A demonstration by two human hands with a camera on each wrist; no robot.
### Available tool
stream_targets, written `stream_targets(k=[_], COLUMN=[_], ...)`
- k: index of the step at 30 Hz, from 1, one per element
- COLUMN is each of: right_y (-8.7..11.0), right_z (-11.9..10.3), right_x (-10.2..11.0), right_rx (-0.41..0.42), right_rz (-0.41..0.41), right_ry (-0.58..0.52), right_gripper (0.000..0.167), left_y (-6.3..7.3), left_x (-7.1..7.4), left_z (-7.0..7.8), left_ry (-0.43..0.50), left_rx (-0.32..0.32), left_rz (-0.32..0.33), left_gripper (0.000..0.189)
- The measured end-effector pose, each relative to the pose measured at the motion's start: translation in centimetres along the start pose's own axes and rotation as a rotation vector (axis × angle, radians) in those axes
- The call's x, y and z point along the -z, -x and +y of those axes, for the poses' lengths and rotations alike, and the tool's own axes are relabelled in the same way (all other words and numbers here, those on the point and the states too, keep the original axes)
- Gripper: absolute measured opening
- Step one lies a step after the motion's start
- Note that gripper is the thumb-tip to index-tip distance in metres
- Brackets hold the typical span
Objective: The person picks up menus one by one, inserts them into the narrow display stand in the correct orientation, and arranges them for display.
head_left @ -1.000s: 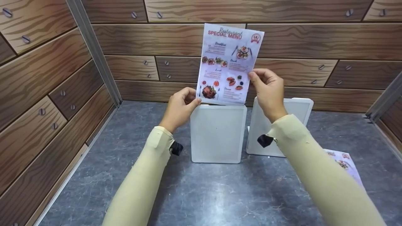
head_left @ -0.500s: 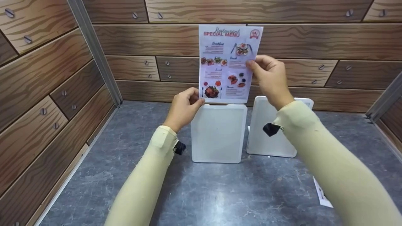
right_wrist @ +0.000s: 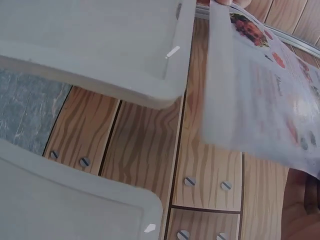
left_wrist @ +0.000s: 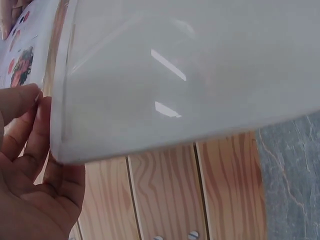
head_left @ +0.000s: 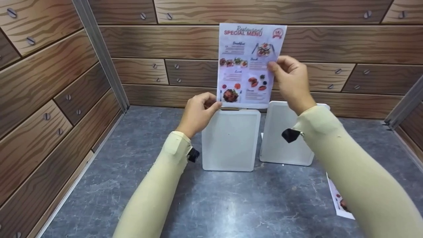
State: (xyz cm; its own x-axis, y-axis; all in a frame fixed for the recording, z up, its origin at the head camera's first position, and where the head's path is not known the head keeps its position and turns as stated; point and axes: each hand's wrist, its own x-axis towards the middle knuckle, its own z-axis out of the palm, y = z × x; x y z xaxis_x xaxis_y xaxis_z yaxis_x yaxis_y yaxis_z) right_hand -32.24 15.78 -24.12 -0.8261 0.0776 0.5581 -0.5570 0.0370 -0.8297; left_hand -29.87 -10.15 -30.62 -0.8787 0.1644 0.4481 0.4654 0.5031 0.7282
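Observation:
A printed restaurant menu sheet (head_left: 249, 71) is held upright just above a white, framed display stand (head_left: 228, 142). My left hand (head_left: 200, 111) pinches the sheet's lower left corner, close to the stand's top edge. On the opposite side my right hand (head_left: 292, 79) pinches the right edge around mid-height. In the left wrist view, thumb and fingers (left_wrist: 37, 132) meet at the paper's corner beside the stand's rim. From the right wrist view, a narrow gap separates the sheet (right_wrist: 260, 90) from the stand (right_wrist: 100, 45).
A second white stand (head_left: 281, 145) stands to the right, partly hidden by the right forearm. Another menu sheet (head_left: 338, 201) lies on the grey tabletop (head_left: 211, 205), mostly under that arm. Wood-patterned walls (head_left: 330, 43) enclose the back and sides.
The menu sheet first straightened from a tilt, moving slightly left, then shifted right with both hands. My right hand slid higher along its edge. The stands stayed put.

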Motion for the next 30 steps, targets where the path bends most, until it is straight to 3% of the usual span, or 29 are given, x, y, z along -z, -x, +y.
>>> stream_targets(k=[6, 14, 19, 30], right_y=[0.4, 1.1, 0.7, 0.4], right_z=[0.6, 2.0, 1.8, 1.4], right_x=[1.1, 1.4, 1.5, 1.7], right_rx=[-0.012, 0.002, 0.01, 0.01], right_rz=[0.016, 0.03, 0.039, 0.074], right_ry=[-0.018, -0.032, -0.08, -0.041], right_gripper=[0.013, 0.017, 0.016, 0.017], left_y=[-0.2, 0.0, -0.1, -0.6], left_x=[-0.9, -0.6, -0.7, -0.8], left_z=[0.6, 0.7, 0.9, 1.5], left_ry=[-0.041, -0.053, -0.041, -0.026], left_rx=[0.014, 0.021, 0.003, -0.009], left_rz=[-0.038, -0.03, -0.027, -0.058], left_gripper=[0.015, 0.013, 0.014, 0.013])
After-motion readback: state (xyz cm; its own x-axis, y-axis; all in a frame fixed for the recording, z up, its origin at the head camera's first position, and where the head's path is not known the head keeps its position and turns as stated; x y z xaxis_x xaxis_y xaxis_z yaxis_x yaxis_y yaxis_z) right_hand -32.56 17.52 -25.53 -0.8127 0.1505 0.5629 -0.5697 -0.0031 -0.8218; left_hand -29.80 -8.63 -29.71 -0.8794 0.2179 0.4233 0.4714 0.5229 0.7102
